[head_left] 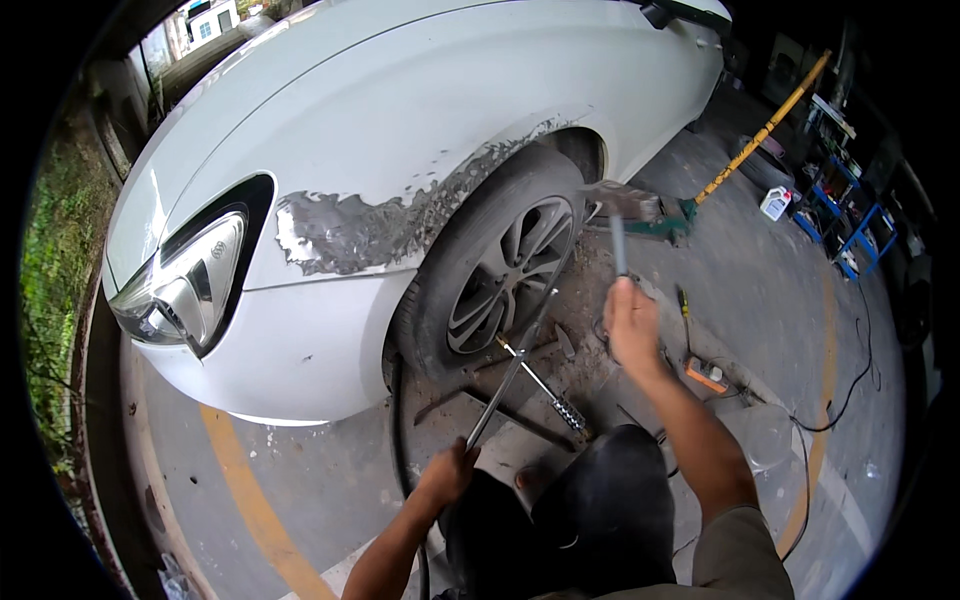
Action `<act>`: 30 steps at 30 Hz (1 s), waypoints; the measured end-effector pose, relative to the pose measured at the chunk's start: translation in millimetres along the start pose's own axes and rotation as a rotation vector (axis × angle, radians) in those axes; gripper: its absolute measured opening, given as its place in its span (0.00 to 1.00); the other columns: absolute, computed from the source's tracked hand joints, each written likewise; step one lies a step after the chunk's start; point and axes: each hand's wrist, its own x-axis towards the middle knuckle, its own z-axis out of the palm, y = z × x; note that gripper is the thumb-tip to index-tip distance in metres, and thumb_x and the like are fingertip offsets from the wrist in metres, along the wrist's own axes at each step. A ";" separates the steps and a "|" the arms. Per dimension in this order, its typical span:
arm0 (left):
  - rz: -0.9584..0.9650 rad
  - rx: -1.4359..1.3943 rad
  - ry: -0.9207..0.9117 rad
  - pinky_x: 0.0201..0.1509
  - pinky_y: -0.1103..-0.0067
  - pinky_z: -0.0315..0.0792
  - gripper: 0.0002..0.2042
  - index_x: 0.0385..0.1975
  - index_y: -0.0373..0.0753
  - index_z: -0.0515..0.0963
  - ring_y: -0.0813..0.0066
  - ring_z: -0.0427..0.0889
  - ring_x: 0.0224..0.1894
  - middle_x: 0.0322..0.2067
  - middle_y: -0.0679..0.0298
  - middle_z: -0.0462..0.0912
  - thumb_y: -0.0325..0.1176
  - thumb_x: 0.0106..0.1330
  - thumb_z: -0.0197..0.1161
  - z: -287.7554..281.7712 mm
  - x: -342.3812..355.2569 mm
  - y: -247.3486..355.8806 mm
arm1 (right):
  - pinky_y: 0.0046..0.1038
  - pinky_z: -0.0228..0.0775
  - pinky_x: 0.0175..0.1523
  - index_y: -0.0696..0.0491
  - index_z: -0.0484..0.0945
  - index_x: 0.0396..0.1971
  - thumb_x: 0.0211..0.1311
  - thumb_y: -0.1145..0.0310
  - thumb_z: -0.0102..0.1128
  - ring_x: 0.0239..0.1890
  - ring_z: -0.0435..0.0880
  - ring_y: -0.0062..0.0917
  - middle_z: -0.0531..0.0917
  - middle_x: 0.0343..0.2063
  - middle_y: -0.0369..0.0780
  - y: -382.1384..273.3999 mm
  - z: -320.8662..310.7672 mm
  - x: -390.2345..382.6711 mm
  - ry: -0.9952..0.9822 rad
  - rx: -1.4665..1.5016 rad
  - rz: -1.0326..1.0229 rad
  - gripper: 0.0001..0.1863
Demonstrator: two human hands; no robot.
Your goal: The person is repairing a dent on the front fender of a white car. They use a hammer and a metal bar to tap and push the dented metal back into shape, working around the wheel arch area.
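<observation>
My left hand (447,474) is closed around the lower end of a long metal bar (497,397), which slants up across the front wheel (510,262) of a white car. In my closed right hand (632,318) is a hammer (619,248), held upright to the right of the tyre; its head is blurred by motion. Above the wheel, the car's fender (335,237) shows a patch of scraped grey metal with ragged paint edges. A rod tool with a dark ribbed grip (568,413) lies on the ground before my knees, passing under the bar.
Behind the wheel sits a green floor jack (655,229) with a long yellow handle (765,130). To the right are an orange box (707,375), a clear bucket (766,440), a white jug (775,203) and a blue tool rack (850,225). A black hose (397,430) runs beside my left forearm.
</observation>
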 end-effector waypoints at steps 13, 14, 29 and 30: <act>0.308 0.434 0.091 0.50 0.62 0.72 0.16 0.46 0.38 0.73 0.51 0.76 0.51 0.48 0.49 0.75 0.39 0.62 0.56 50.5 99.9 31.8 | 0.30 0.63 0.24 0.56 0.71 0.24 0.68 0.63 0.51 0.17 0.74 0.31 0.72 0.14 0.41 -20.3 46.2 49.5 -0.205 -0.045 -0.329 0.15; 0.442 0.499 0.290 0.51 0.64 0.72 0.14 0.43 0.37 0.75 0.52 0.77 0.49 0.48 0.50 0.75 0.36 0.59 0.59 22.5 99.3 53.9 | 0.34 0.64 0.24 0.56 0.71 0.24 0.66 0.64 0.52 0.19 0.76 0.40 0.73 0.15 0.45 -20.0 59.6 54.7 -0.213 -0.071 -0.405 0.13; 0.285 1.155 0.889 0.71 0.57 0.47 0.39 0.64 0.29 0.56 0.47 0.51 0.69 0.67 0.45 0.53 0.51 0.59 0.60 -179.5 105.4 150.4 | 0.35 0.63 0.22 0.58 0.72 0.24 0.65 0.68 0.50 0.16 0.74 0.42 0.72 0.13 0.45 59.8 85.6 107.7 -0.144 0.122 -0.338 0.11; 0.278 1.170 0.880 0.70 0.57 0.48 0.39 0.64 0.29 0.57 0.47 0.52 0.69 0.66 0.45 0.54 0.48 0.59 0.61 -175.4 103.6 150.4 | 0.35 0.63 0.22 0.58 0.72 0.24 0.65 0.68 0.51 0.17 0.74 0.42 0.72 0.14 0.46 65.0 84.9 104.6 -0.123 0.170 -0.347 0.11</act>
